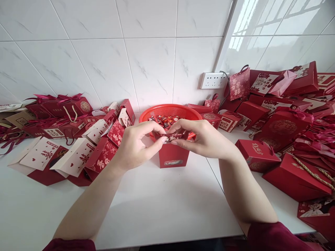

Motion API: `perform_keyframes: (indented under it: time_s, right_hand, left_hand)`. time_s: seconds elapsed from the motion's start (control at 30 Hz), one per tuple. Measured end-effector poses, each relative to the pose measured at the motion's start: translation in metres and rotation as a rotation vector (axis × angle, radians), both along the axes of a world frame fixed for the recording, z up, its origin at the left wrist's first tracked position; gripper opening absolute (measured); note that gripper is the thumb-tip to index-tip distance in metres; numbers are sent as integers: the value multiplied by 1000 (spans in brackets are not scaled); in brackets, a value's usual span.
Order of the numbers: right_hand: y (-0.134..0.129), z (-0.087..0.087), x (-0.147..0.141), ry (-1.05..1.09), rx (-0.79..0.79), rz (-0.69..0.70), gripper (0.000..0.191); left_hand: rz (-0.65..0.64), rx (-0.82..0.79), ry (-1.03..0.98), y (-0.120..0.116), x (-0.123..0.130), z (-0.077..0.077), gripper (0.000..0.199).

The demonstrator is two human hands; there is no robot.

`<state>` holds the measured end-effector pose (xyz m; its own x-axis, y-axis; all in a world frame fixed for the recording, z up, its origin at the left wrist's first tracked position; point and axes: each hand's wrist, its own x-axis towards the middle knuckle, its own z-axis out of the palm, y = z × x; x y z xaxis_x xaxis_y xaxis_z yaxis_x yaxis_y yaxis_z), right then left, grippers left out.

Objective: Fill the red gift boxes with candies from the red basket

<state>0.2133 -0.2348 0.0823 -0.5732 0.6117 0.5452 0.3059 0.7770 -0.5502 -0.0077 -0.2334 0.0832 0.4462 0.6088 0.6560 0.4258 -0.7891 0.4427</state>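
Observation:
A small red gift box [173,157] with an oval window low on its front stands upright on the white table in front of me. My left hand [141,141] pinches the left side of the box's top flap, thumb in front and fingers behind. On the right side of the same dark red flap, my right hand [196,137] closes in a matching pinch. Right behind the box is a red plastic basket [170,108] of small wrapped sweets [166,121]; my hands cover part of its front rim.
Red and white gift boxes [75,157] stand to the left, with ribboned boxes [62,108] behind them. A large pile of red boxes [282,125] fills the right side. On the tiled wall is a white power strip [214,81]. The table's front edge [167,245] is near me.

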Motion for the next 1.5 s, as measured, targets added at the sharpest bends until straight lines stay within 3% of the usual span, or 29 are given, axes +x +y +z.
perform_keyframes:
  time_s: [0.4,0.53,0.7,0.77,0.97,1.07,1.17,1.3,1.4,1.5]
  right_hand:
    - [3,0,3,-36,70,-13,18]
    - [3,0,3,36,188,-7,25]
    - [2,-1,0,121,312,0,25]
    - [3,-1,-1,100,289,0,20]
    - [6,-2,-4,48,111,20,30]
    - [5,-1,-2,36,46,-48,27]
    - [3,2,6,12,92,-135,30]
    - [3,6,22,61,140,-220,23]
    - [3,8,26,71,76,-148,18]
    - [2,9,24,-55,-18,-10,16]
  left_hand:
    - [3,-9,49,1,-5,2,3]
    - [-52,-226,-15,4,-10,6,40]
    - [-158,-618,-117,8,-8,8,27]
    - [-193,-689,-126,8,-7,8,21]
    - [39,-452,-66,10,-6,2,20]
    - [33,-295,29,12,-4,-3,20]
    - [43,-177,133,20,-1,-11,21]
    - [94,-246,306,37,2,-26,33]
    - [87,-374,403,40,3,-28,38]
    - [20,-446,485,30,2,-18,30]
